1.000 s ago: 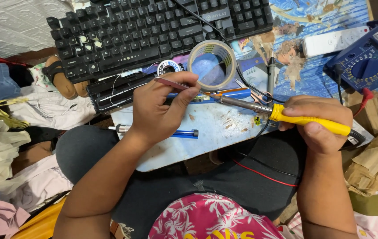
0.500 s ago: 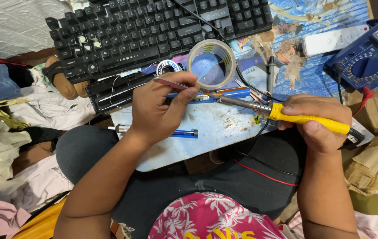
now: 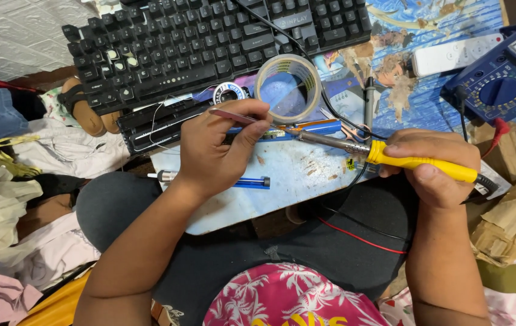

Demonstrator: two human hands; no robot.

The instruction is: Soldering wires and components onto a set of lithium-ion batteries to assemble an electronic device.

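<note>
On the pale board [image 3: 282, 181] lying across the person's lap, near its far edge, the left hand [image 3: 218, 151] is closed in a pinch around a pair of tweezers [image 3: 233, 116], thumb and forefinger pressed on the thin metal shaft, whose rear end sticks out to the left past the knuckles. The right hand [image 3: 436, 172] sits off the board's right edge, fist wrapped around the yellow handle of a soldering iron [image 3: 391, 158]. The iron's metal barrel runs leftward and slightly away from that hand, its tip ending just beside the left fingertips, above a blue and orange tool [image 3: 315, 128] lying along the far edge. What exactly sits between tweezers and tip is too small to tell. A blue screwdriver [image 3: 233, 180] lies on the board just under the left wrist. Beyond the far edge stand a roll of clear tape [image 3: 288, 87], a small solder spool [image 3: 229, 92], and a black keyboard [image 3: 209, 42]. A blue multimeter [image 3: 505, 81] sits at the far right.
</note>
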